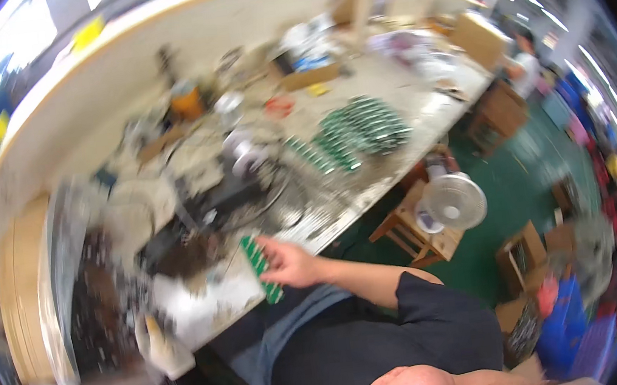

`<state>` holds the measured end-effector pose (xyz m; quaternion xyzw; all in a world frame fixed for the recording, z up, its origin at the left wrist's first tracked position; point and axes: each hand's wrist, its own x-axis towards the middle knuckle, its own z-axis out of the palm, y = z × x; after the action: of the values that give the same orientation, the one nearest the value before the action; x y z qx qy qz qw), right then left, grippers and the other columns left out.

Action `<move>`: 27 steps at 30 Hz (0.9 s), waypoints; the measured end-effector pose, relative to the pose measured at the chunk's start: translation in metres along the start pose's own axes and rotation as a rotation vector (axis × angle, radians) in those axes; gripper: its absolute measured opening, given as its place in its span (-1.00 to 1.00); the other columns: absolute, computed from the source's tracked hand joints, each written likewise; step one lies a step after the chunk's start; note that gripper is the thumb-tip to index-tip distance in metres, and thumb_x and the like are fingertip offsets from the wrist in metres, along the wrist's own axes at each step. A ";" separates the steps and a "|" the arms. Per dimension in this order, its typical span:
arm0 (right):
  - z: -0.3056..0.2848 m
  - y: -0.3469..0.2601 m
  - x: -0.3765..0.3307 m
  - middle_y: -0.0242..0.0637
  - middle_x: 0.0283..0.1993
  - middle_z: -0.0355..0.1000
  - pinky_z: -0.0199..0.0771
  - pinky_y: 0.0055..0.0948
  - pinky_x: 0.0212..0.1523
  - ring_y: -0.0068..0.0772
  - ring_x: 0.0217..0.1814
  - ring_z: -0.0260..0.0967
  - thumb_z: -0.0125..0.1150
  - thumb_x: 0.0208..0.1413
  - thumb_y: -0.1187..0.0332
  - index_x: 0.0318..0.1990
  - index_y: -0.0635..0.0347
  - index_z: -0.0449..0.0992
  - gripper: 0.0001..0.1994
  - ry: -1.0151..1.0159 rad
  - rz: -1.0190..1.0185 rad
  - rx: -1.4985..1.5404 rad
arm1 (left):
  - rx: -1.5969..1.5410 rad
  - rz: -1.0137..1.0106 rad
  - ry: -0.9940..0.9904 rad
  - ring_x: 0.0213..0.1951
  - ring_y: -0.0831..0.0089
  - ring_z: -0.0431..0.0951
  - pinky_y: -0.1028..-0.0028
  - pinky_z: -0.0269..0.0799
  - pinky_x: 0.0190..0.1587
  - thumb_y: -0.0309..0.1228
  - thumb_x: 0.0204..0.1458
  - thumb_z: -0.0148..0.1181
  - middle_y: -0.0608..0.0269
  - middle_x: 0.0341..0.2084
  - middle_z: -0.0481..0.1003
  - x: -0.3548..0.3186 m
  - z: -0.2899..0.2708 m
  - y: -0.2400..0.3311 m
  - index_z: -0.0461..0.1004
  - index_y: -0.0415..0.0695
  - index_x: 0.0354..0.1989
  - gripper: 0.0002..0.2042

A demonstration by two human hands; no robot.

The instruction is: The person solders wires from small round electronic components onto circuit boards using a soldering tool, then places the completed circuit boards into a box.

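The whole view is motion-blurred. My right hand reaches from a black sleeve to the front edge of the workbench. It is closed on a narrow green circuit board strip, which stands on end at the bench edge. Farther back on the bench, several more green boards lie fanned out in rows. My left hand is out of sight.
The bench holds clutter: a wire spool, an orange object, a cardboard box and dark trays at the left. A small white fan sits on a wooden stool beside the bench, over a green floor with boxes.
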<state>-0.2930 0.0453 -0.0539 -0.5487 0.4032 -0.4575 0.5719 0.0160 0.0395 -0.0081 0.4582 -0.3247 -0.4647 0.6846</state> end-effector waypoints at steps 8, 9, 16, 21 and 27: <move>-0.011 -0.024 -0.009 -0.14 0.02 0.31 0.44 -0.61 -0.43 -0.56 -0.29 0.38 0.16 0.00 0.67 0.33 0.36 -0.11 -0.25 0.053 0.146 0.120 | 0.252 -0.074 -0.031 -0.52 0.47 0.52 0.56 0.46 -0.45 -0.20 0.10 0.18 0.14 -0.49 0.52 0.007 0.026 0.001 0.37 -0.32 0.03 -0.55; -0.012 -0.021 -0.010 -0.12 0.02 0.31 0.42 -0.63 -0.47 -0.56 -0.31 0.37 0.16 0.00 0.68 0.33 0.37 -0.14 -0.23 0.084 0.142 0.112 | 0.199 -0.147 -0.017 -0.51 0.46 0.52 0.55 0.47 -0.43 -0.17 0.06 0.22 0.10 -0.48 0.52 0.009 0.026 0.000 0.30 -0.32 0.10 -0.46; -0.008 -0.020 -0.005 -0.06 0.06 0.28 0.39 -0.65 -0.50 -0.55 -0.32 0.36 0.12 0.01 0.70 0.33 0.40 -0.17 -0.24 0.061 0.126 0.136 | 0.051 -0.225 0.003 -0.39 0.36 0.59 0.47 0.53 -0.32 -0.37 0.06 0.23 0.00 -0.38 0.54 0.006 0.024 -0.013 0.37 -0.41 -0.07 -0.64; -0.004 -0.029 -0.002 -0.08 0.06 0.28 0.40 -0.63 -0.48 -0.53 -0.30 0.37 0.14 0.02 0.68 0.34 0.37 -0.17 -0.23 0.063 0.201 0.169 | 0.186 -0.155 -0.113 -0.37 0.49 0.54 0.55 0.45 -0.26 -0.46 0.08 0.19 0.12 -0.38 0.55 -0.015 0.044 -0.021 0.48 -0.39 -0.18 -0.78; -0.001 -0.029 0.004 -0.07 -0.04 0.30 0.38 -0.62 -0.52 -0.57 -0.38 0.38 0.18 0.02 0.65 0.34 0.36 -0.16 -0.22 0.022 0.231 0.158 | 0.372 -0.215 -0.215 -0.34 0.56 0.46 0.58 0.34 -0.25 -0.49 0.04 0.21 0.24 -0.39 0.52 -0.044 0.072 -0.036 0.53 -0.34 -0.24 -0.83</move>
<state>-0.2951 0.0421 -0.0250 -0.4468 0.4329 -0.4249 0.6576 -0.0746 0.0515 -0.0163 0.5563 -0.4253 -0.5133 0.4962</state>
